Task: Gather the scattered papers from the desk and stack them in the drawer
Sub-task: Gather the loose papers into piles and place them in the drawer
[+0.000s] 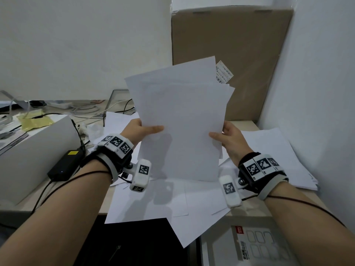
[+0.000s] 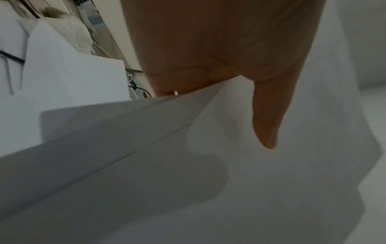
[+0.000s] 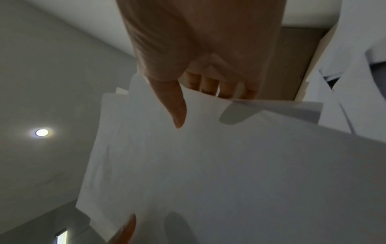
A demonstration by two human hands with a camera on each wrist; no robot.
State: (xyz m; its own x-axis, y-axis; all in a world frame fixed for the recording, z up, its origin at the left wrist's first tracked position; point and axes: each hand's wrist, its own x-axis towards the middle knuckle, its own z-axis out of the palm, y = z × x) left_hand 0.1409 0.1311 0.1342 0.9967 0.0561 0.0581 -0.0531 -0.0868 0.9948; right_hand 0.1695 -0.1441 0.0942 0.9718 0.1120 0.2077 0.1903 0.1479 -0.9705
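A loose bundle of white papers [image 1: 180, 116] stands upright in the air above the desk, its sheets fanned unevenly at the top. My left hand [image 1: 143, 129] pinches its left edge, thumb on the front face. My right hand [image 1: 222, 134] pinches the right edge the same way. In the left wrist view the thumb [image 2: 265, 115] lies on the papers [image 2: 229, 189]. The right wrist view has the thumb [image 3: 175, 105] on the sheets [image 3: 229, 165], fingers behind. More white sheets [image 1: 153, 200] lie scattered on the desk below, and another pile of papers [image 1: 272, 156] sits at the right. No drawer is visible.
A brown cardboard box [image 1: 240, 54] stands against the wall behind the papers. At the left are a white box [image 1: 34, 150], a black power adapter [image 1: 65, 164] and tangled cables [image 1: 92, 110]. A grey device with a label [image 1: 255, 244] sits at the lower right, beside the right wall [image 1: 317, 83].
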